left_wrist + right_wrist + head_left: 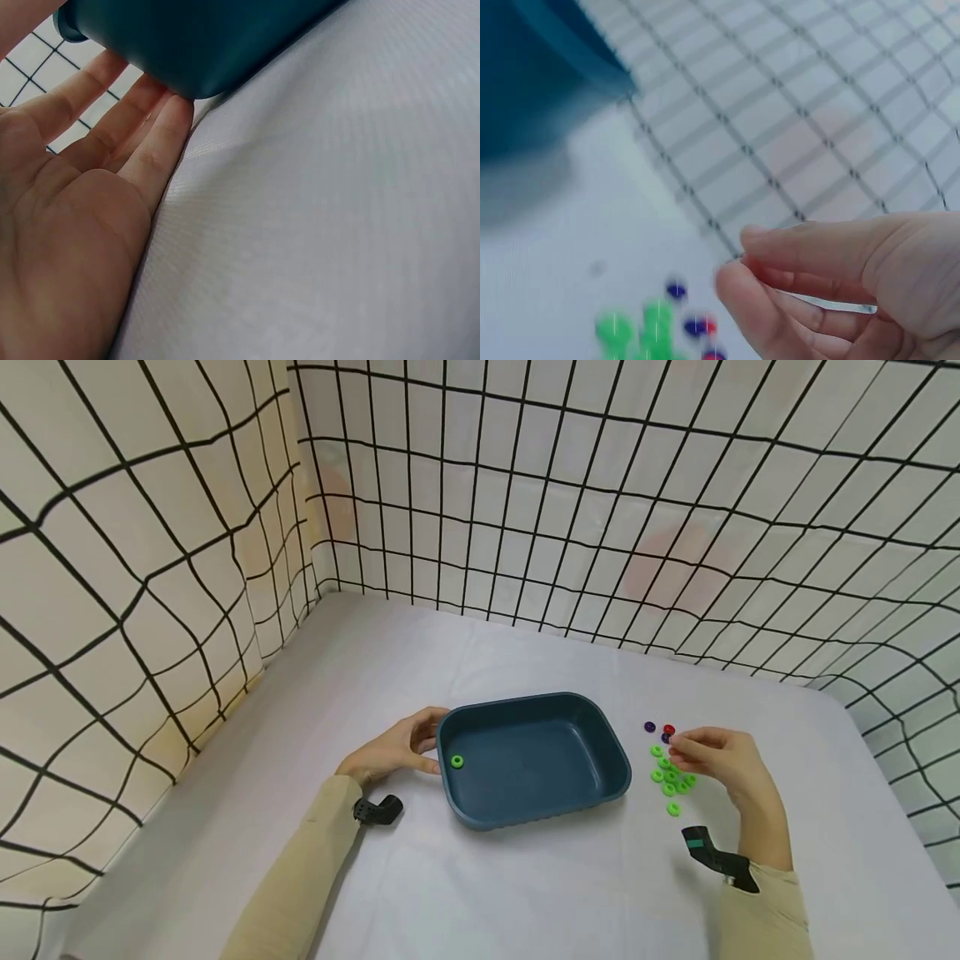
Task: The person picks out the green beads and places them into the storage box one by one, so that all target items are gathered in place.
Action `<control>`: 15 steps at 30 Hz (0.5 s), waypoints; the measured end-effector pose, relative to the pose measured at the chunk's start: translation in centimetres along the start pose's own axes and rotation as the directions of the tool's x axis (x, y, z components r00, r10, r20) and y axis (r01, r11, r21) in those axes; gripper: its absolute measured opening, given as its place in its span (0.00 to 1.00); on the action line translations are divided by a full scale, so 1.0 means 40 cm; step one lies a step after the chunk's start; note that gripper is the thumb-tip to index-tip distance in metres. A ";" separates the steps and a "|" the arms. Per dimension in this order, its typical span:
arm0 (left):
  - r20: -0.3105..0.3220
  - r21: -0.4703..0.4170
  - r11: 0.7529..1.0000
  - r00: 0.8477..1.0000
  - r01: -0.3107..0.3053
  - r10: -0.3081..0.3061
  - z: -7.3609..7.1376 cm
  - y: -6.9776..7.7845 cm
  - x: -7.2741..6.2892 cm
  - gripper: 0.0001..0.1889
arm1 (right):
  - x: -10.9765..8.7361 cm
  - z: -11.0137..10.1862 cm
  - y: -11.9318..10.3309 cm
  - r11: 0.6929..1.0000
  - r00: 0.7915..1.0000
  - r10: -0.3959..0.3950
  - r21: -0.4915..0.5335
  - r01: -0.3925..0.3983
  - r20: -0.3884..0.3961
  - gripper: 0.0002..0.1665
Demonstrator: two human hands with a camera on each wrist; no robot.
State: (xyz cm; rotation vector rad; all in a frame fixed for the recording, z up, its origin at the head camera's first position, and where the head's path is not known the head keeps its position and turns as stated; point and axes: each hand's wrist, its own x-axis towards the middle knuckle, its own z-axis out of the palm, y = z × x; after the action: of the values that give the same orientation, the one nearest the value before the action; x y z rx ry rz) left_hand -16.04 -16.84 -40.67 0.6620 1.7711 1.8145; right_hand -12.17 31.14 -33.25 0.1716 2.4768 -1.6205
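Touching the left end of the dark blue tray (532, 768), the left hand (393, 747) has its fingers extended and its thumb set apart; the fingertips contact the outer wall without curling around it. The tray rests on the white surface (525, 885). One green ring (457, 762) lies inside it, near the left wall. The right hand (723, 764) is positioned to the right of the tray, beside the loose green rings (670, 789). Its thumb and index fingertip are nearly together; whether a ring is between them cannot be told. Most of the loose green rings form a cluster. Beyond this cluster, near the right fingertips, lie a red ring (669, 728) and two purple rings (649, 727). Black grid netting (538, 535) stands behind the surface.
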 end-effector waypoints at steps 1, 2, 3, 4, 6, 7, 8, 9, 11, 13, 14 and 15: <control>-0.002 0.002 1.000 1.000 0.003 -0.003 0.000 -0.001 -0.001 0.48 | -0.005 -0.007 0.018 0.999 0.999 0.024 -0.026 -0.025 -0.026 0.23; -0.005 0.004 1.000 1.000 0.009 -0.009 0.001 0.000 -0.001 0.47 | -0.010 -0.012 0.035 0.997 0.998 0.046 -0.061 -0.049 -0.049 0.24; -0.006 0.001 1.000 1.000 0.014 -0.014 0.001 -0.001 -0.001 0.47 | -0.015 -0.017 0.049 0.993 0.995 0.067 -0.090 -0.073 -0.069 0.26; -0.009 0.001 1.000 1.000 0.020 -0.020 0.001 -0.001 -0.002 0.47 | -0.019 -0.020 0.061 0.989 0.992 0.086 -0.113 -0.096 -0.088 0.27; -0.011 0.004 1.000 1.000 0.023 -0.023 0.001 -0.001 -0.003 0.48 | -0.025 -0.026 0.082 0.979 0.986 0.120 -0.151 -0.137 -0.116 0.30; -0.011 0.008 1.000 1.000 0.022 -0.021 0.001 -0.001 -0.003 0.48 | -0.027 -0.028 0.091 0.973 0.983 0.133 -0.170 -0.153 -0.124 0.31; -0.011 0.011 1.000 1.000 0.023 -0.023 0.001 -0.001 -0.003 0.48 | -0.028 -0.030 0.099 0.970 0.981 0.142 -0.179 -0.165 -0.132 0.31; -0.010 0.014 1.000 1.000 0.021 -0.021 0.001 -0.001 -0.003 0.48 | -0.028 -0.030 0.107 0.964 0.978 0.152 -0.197 -0.178 -0.140 0.32; -0.009 0.018 1.000 1.000 0.016 -0.016 0.001 0.000 -0.004 0.47 | -0.026 -0.030 0.121 0.953 0.975 0.165 -0.228 -0.197 -0.151 0.33; -0.009 0.019 1.000 1.000 0.011 -0.011 0.001 0.001 -0.003 0.47 | -0.022 -0.030 0.129 0.940 0.973 0.167 -0.271 -0.206 -0.162 0.33; -0.009 0.016 1.000 1.000 0.009 -0.009 0.001 0.001 -0.002 0.47 | -0.020 -0.029 0.130 0.934 0.972 0.166 -0.289 -0.208 -0.164 0.34; -0.011 0.013 1.000 1.000 0.009 -0.009 0.000 0.002 -0.002 0.47 | -0.017 -0.029 0.130 0.927 0.973 0.165 -0.310 -0.209 -0.164 0.34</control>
State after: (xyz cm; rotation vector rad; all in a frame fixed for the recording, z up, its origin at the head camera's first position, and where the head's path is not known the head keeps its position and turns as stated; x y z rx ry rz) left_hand -15.98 -16.89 -40.61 0.6494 1.7914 1.8053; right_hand -10.59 34.28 -37.29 0.4696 2.6889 -1.1392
